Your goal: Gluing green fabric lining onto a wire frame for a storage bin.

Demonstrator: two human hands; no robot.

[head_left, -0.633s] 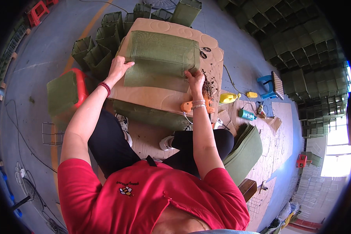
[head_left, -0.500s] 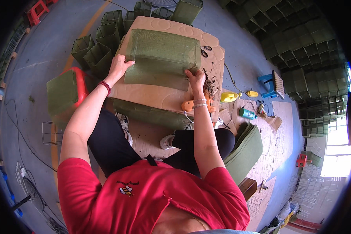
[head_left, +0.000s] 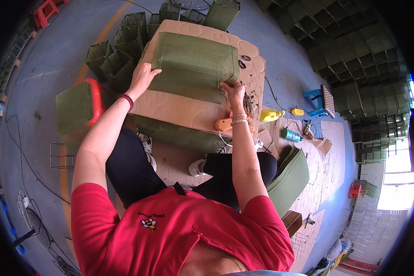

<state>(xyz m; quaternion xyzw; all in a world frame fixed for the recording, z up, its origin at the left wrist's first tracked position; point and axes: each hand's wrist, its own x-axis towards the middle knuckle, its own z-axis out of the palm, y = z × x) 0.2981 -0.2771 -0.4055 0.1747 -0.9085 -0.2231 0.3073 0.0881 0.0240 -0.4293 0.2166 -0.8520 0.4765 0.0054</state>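
Observation:
A green mesh fabric sheet [head_left: 188, 64], with thin wire lines showing through it, lies on the cardboard-topped work surface [head_left: 202, 120] before me. My left hand [head_left: 142, 77] pinches its left edge between thumb and fingers. At the lower right corner, the thumb and fingers of my right hand [head_left: 234, 94] are closed on the sheet, where its right end curves up. Just below my right wrist lies an orange glue gun [head_left: 223, 124] with a white cord. A pair of black-handled scissors [head_left: 244, 58] rests right of the sheet.
Several green mesh boxes [head_left: 129, 41] stand beyond the surface at the left. A red stool [head_left: 96, 99] with green sheets is at my left. On my right are a yellow bottle [head_left: 270, 115], a green bottle [head_left: 291, 135], a blue stool [head_left: 315, 101] and stacked green sheets [head_left: 290, 177].
The sheet's right end now curls up more, and its near edge has shifted slightly away from me. Both hands keep their hold, with the right moved slightly rightward.

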